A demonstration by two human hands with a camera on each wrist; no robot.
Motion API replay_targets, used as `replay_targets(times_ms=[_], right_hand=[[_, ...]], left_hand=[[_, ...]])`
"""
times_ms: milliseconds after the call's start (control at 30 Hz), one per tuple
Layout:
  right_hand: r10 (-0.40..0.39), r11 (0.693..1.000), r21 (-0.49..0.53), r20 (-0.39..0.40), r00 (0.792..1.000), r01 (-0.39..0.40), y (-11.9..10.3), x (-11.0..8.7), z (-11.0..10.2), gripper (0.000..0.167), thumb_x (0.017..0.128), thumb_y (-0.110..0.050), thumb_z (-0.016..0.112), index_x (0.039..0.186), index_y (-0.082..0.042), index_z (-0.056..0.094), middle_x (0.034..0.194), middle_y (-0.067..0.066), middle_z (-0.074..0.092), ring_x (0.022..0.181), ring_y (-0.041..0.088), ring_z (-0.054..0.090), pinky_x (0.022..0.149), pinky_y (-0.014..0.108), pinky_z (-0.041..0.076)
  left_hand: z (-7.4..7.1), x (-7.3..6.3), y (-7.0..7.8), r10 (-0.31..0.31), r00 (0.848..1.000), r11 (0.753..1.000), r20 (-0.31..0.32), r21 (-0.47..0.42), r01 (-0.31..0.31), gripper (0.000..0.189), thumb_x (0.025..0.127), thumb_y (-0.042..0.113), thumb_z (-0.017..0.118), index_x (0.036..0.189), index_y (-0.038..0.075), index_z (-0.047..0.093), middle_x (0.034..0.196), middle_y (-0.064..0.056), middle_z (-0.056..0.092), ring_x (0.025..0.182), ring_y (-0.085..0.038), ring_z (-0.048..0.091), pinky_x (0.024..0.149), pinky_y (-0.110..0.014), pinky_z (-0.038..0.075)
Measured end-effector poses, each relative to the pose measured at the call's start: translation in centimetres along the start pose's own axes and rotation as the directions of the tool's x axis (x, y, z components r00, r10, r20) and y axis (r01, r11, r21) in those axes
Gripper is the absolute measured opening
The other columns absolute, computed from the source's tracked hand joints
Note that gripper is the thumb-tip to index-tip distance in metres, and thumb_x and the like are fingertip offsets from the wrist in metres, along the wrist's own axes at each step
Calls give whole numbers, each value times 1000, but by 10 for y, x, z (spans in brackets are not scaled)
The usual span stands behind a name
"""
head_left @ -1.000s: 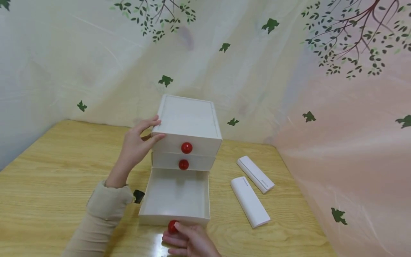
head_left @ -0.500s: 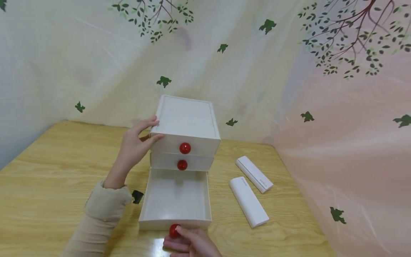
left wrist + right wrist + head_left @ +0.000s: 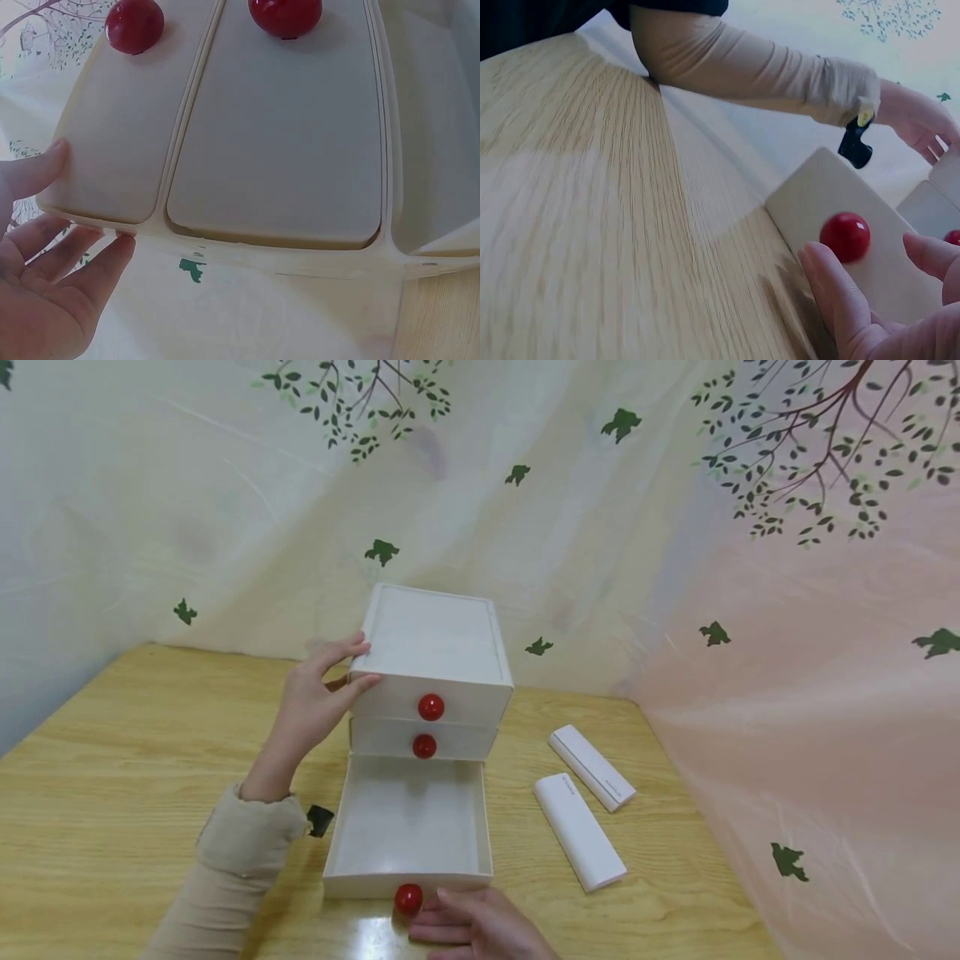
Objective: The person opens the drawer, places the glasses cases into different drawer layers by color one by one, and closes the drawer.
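Observation:
A white cabinet of three stacked drawers (image 3: 431, 635) stands on the table, with red ball knobs on the drawer fronts. Its bottom drawer (image 3: 352, 887) is pulled far out, and no objects lie inside. My left hand (image 3: 311, 702) holds the cabinet's upper left front corner. In the left wrist view the thumb (image 3: 34, 172) lies on the top drawer's front and the fingertips touch the cabinet's side. Just right of the bottom drawer's red knob (image 3: 408, 899) is my right hand (image 3: 487, 927), its fingers parted and holding nothing. The right wrist view shows a gap between the fingers and this knob (image 3: 845, 237).
Two white oblong cases lie right of the cabinet: a narrower case (image 3: 592, 768) behind and a wider case (image 3: 579, 832) in front. A small black device (image 3: 320, 821) is at the left cuff. A leaf-patterned curtain (image 3: 450, 485) hangs behind the wooden table (image 3: 135, 777).
The bottom drawer has come slightly further out toward me. My right hand has let go of its red knob and moved a little right. My left hand keeps its place on the cabinet.

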State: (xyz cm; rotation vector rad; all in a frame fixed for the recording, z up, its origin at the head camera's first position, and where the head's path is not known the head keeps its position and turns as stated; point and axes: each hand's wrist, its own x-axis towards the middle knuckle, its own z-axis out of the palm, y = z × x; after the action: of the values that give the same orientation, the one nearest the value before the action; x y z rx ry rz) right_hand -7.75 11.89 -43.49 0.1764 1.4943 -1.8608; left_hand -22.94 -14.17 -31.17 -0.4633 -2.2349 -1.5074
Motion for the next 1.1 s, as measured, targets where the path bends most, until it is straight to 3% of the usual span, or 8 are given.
replay_targets(times_ms=[267,500,700,800,867,1000,1033,1100], right_hand=[[-19,997,-69,11,1000,20,-3,-14,-24,55,97,-40,56,125,8,57,123,22,65,115,28,65,97,41,53],[-65,986,-156,-71,995,53,-10,-27,-43,43,98,-31,56,118,6,61,116,18,69,106,21,69,91,39,56],[-226,906,-385,-91,970,175,-26,-39,-55,46,98,-23,57,123,16,52,119,26,66,109,27,67,90,37,57],[-351,815,-526,-116,929,242,-36,-45,-60,49,97,-23,59,124,17,51,119,28,65,110,30,66,88,30,57],[-437,714,-657,-148,887,242,-43,-47,-62,47,95,-24,62,122,13,56,118,25,66,109,32,66,85,29,57],[-582,483,-868,-215,784,120,-55,-51,-67,42,88,-24,71,120,3,62,120,22,66,110,38,65,85,37,58],[-607,436,-897,-228,761,79,-57,-52,-68,43,87,-23,72,120,1,62,122,21,65,112,39,63,88,42,56],[-636,372,-928,-253,729,2,-60,-52,-71,45,84,-22,75,121,-1,62,125,20,65,115,40,61,92,48,53]], left_hand=[[1,-1,1,-4,1000,1000,2,4,4,45,87,14,72,128,1,59,145,-15,50,135,-35,46,94,-51,51],[2,0,2,-5,1000,1000,3,7,5,46,87,15,72,129,1,59,146,-14,49,135,-35,46,94,-51,50],[1,-1,2,-1,1000,1000,-4,9,1,46,86,14,72,128,0,60,145,-15,50,134,-35,47,93,-52,50],[1,-1,3,3,1000,1000,-4,9,-3,46,86,13,73,128,0,60,144,-16,51,134,-36,47,93,-51,50],[0,-2,3,1,1000,1000,-3,12,-1,46,86,13,73,128,0,60,144,-16,51,134,-36,47,93,-51,50],[0,-3,2,-3,1000,1000,-2,11,3,46,86,11,73,128,-1,59,144,-16,51,134,-34,47,93,-50,51],[0,-3,2,-2,1000,1000,-2,9,2,46,86,11,73,128,-1,59,144,-16,51,134,-34,47,93,-49,51],[0,-3,3,2,1000,1000,-3,6,-2,45,86,10,72,128,-1,59,144,-16,50,134,-34,47,93,-48,51]])
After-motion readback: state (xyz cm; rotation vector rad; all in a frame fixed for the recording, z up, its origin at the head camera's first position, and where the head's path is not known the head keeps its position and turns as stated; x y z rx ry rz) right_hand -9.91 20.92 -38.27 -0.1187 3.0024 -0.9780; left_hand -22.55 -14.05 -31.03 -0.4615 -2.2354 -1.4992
